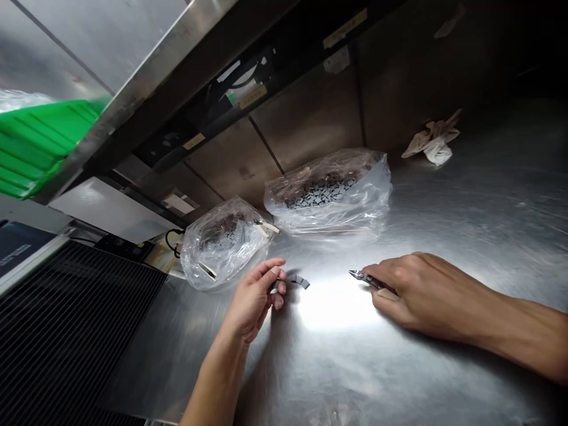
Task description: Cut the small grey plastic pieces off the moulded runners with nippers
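My left hand [260, 296] pinches one end of a short curved strip of grey pieces [299, 280], whose free end points right over the metal table [337, 367]. To the right, my right hand [412, 290] is wrapped round small cutting pliers [366, 278] with pale handles. The pliers' metal jaws point left, apart from the strip. Beyond my hands, a clear plastic bag [368, 207] holds many small grey pieces [322, 194]. A second clear bag [226, 260] lies to its left, also with grey pieces in it.
Another pair of pliers [267, 228] with pale handles lies at the left bag's edge. Crumpled cloths [435, 142] lie at the back right. A metal shelf with a green bin [48, 142] overhangs the back left. A black ridged surface [71, 331] is at the left.
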`<state>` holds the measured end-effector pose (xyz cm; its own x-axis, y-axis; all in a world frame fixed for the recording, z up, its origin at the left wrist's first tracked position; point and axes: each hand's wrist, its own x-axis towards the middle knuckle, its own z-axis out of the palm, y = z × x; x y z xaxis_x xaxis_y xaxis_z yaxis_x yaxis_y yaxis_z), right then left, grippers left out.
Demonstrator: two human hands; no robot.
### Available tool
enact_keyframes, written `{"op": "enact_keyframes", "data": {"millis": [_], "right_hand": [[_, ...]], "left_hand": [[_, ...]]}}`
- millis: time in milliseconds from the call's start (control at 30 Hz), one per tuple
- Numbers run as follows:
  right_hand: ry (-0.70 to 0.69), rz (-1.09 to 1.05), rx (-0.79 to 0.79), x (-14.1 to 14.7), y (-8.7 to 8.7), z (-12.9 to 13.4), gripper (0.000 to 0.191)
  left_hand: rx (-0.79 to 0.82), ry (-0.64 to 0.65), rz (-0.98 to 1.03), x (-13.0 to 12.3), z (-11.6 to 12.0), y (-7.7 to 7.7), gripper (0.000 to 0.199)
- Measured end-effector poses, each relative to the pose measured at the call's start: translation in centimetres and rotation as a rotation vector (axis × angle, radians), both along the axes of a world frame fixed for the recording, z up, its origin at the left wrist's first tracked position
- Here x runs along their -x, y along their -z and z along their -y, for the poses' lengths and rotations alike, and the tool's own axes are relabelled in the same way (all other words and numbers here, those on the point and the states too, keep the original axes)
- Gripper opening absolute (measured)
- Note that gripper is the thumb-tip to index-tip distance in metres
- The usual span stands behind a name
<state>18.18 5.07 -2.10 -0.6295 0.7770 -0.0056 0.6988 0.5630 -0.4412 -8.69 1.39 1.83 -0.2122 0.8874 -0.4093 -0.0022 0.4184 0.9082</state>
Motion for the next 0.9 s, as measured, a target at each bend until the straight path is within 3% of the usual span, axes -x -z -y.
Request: {"op": "enact_keyframes", "data": {"millis": [133,267,400,600,800,900], "right_hand": [[-0.011,0.008,-0.009,-0.2,0.1,0.1,0.019],[-0.005,0.013,-0.016,-0.1,0.2,0.0,0.016],[-0.003,0.020,-0.020,0.0,0.2,-0.1,0.017],[-0.005,0.017,-0.034,0.2,0.0,0.1,0.016],[0.025,-0.110,-0.119,0.0,-0.7,0.3,0.016],[-0.007,-0.179,-0.176,-0.1,-1.1,0.3,0.015]], "left_hand": [[0.002,0.073,-0.219,0.0,0.6,0.9,0.033],[-0.052,0.253,-0.558,-0.1,0.6,1.3,0.028],[-0.047,0.270,-0.550,-0.1,0.4,1.7,0.014],[-0.003,0.248,-0.271,-0.7,0.8,0.8,0.024],[0.056,0.153,0.432,-4.5,1.2,0.3,0.021],[0.071,0.127,0.572,-6.4,1.1,0.9,0.019]]}}
